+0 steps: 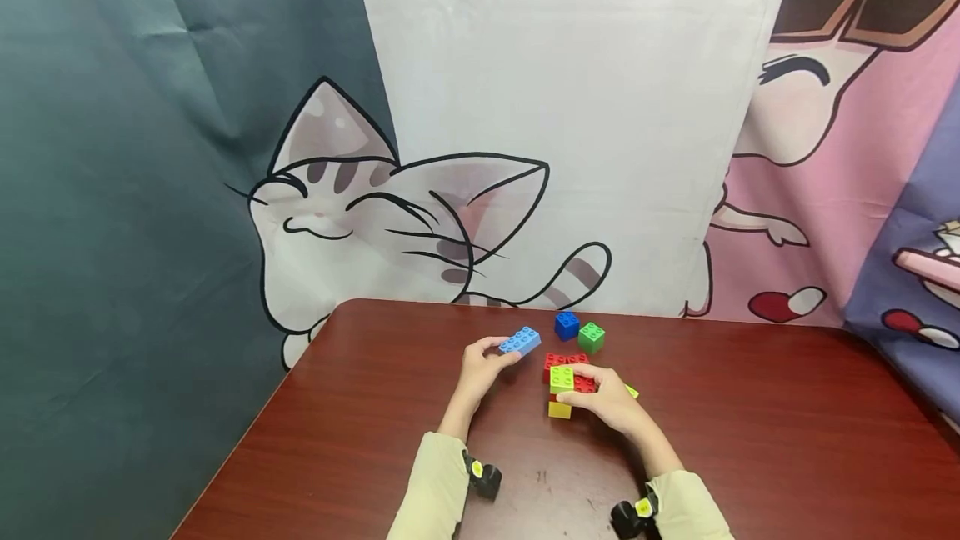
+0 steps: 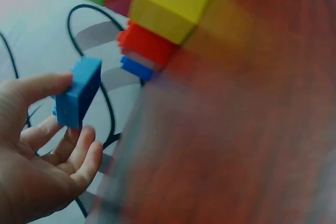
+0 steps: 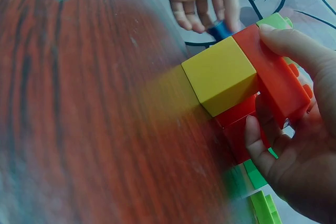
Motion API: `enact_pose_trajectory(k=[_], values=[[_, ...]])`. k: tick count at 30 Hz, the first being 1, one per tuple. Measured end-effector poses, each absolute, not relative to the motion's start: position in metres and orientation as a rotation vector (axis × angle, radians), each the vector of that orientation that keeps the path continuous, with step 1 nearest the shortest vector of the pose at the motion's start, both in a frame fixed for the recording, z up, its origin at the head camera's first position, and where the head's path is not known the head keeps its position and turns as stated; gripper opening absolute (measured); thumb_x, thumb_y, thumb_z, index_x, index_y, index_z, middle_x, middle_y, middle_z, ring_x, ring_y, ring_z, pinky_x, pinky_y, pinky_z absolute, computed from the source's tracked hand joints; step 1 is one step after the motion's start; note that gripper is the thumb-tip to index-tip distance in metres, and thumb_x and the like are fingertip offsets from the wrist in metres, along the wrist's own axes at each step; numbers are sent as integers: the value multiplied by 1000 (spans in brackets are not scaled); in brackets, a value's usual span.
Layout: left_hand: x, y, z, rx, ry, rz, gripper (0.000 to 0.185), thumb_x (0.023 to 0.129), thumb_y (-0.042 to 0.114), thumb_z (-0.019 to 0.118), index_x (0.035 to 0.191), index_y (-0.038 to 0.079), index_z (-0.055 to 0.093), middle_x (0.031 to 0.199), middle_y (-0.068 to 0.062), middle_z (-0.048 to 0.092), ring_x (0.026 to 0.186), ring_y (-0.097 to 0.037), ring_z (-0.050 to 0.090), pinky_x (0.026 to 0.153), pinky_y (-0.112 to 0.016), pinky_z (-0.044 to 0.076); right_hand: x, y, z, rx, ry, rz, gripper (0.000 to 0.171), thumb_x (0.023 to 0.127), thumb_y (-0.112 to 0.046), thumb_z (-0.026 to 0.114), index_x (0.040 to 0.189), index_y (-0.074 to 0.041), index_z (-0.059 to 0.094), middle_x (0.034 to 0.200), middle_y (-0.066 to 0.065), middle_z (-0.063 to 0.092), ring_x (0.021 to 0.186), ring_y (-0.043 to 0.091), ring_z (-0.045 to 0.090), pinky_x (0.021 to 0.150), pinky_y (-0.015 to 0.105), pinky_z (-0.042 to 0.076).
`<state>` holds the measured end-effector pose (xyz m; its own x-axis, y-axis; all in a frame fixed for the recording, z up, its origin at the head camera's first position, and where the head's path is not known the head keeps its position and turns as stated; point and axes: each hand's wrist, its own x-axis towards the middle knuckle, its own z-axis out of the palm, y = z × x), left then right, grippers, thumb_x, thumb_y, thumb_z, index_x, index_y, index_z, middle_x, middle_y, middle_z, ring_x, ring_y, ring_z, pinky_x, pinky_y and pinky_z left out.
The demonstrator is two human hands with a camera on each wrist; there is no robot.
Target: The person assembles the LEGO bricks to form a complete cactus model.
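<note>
We pinch the light blue brick (image 1: pixel 520 341) in our left hand (image 1: pixel 480 369), lifted free for fitting; our right hand (image 1: pixel 611 398) clasps the stacked assembly (image 1: pixel 564 390), steadying it on the table (image 1: pixel 750 440).

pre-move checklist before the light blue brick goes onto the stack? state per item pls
1. Left hand has the light blue brick held: ok, pinched between thumb and fingers, lifted off the table.
2. Right hand steadies the brick stack: ok, fingers wrapped round the red and yellow bricks.
3. Stack seated on the table: ok in the head view, yellow brick at the bottom.
4. Studs free on top for the next brick: cannot tell, the fingers cover part of the top.
5. Path from brick to stack: ok, open gap between the two hands.
6. Loose dark blue cube and green cube out of the way: ok, behind the stack.
</note>
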<state>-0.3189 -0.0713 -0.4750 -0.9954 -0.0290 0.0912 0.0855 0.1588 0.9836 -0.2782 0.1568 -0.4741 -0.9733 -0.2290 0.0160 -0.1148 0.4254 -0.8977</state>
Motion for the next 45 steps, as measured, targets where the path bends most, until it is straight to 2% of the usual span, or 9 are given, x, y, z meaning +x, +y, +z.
enact_pose_trajectory(k=[5, 10, 17, 23, 28, 32, 37, 45], values=[[-319, -74, -464, -132, -2241, -2083, 37, 83, 11, 73, 115, -6, 66, 106, -23, 68, 77, -7, 58, 75, -26, 53, -279, 161, -472, -309, 2560, -1589, 61, 81, -31, 76, 132, -2, 57, 114, 17, 63, 97, 20, 56, 76, 26, 50], [-311, -78, -448, -267, -2277, -2115, 35, 87, 9, 67, 117, -8, 62, 109, -24, 66, 81, -9, 59, 76, -21, 51, -281, 159, -472, -354, 2551, -1587, 60, 82, -32, 76, 131, -4, 58, 111, 15, 64, 94, 19, 56, 75, 26, 51], [-296, -67, -433, -624, -2344, -2172, 34, 90, 10, 60, 120, -6, 58, 116, -28, 65, 90, -14, 64, 94, -33, 55, -280, 159, -473, -389, 2500, -1640, 55, 83, -27, 75, 130, -3, 59, 106, 13, 66, 89, 17, 58, 74, 25, 51], [-293, -62, -429, -844, -2416, -2105, 33, 90, 7, 59, 119, -7, 58, 115, -31, 64, 89, -12, 64, 88, -24, 57, -281, 158, -474, -465, 2434, -1701, 53, 86, -23, 73, 131, -1, 57, 109, 18, 68, 88, 16, 62, 76, 20, 53], [-291, -62, -427, -862, -2432, -2053, 34, 87, 5, 58, 119, -7, 59, 113, -30, 64, 85, -10, 61, 80, -16, 54, -282, 157, -475, -459, 2429, -1711, 53, 85, -23, 73, 131, -1, 57, 110, 18, 67, 88, 13, 61, 77, 19, 53], [-292, -61, -431, -846, -2451, -2032, 35, 87, 1, 57, 121, -6, 60, 115, -28, 63, 86, -10, 60, 78, -15, 52, -281, 157, -475, -427, 2425, -1719, 52, 84, -23, 74, 128, 0, 58, 109, 16, 66, 87, 12, 60, 75, 19, 52], [-292, -60, -436, -811, -2502, -1998, 34, 88, 0, 57, 122, -3, 61, 117, -25, 62, 88, -14, 62, 81, -17, 55, -279, 158, -476, -418, 2413, -1720, 55, 84, -23, 74, 130, 1, 56, 110, 19, 65, 86, 14, 60, 74, 19, 52], [-291, -54, -438, -816, -2523, -1995, 35, 90, 6, 64, 124, -2, 61, 118, -25, 64, 93, -15, 65, 89, -29, 58, -278, 161, -479, -400, 2416, -1722, 52, 84, -26, 74, 127, -1, 59, 110, 17, 64, 87, 14, 60, 75, 20, 52]])
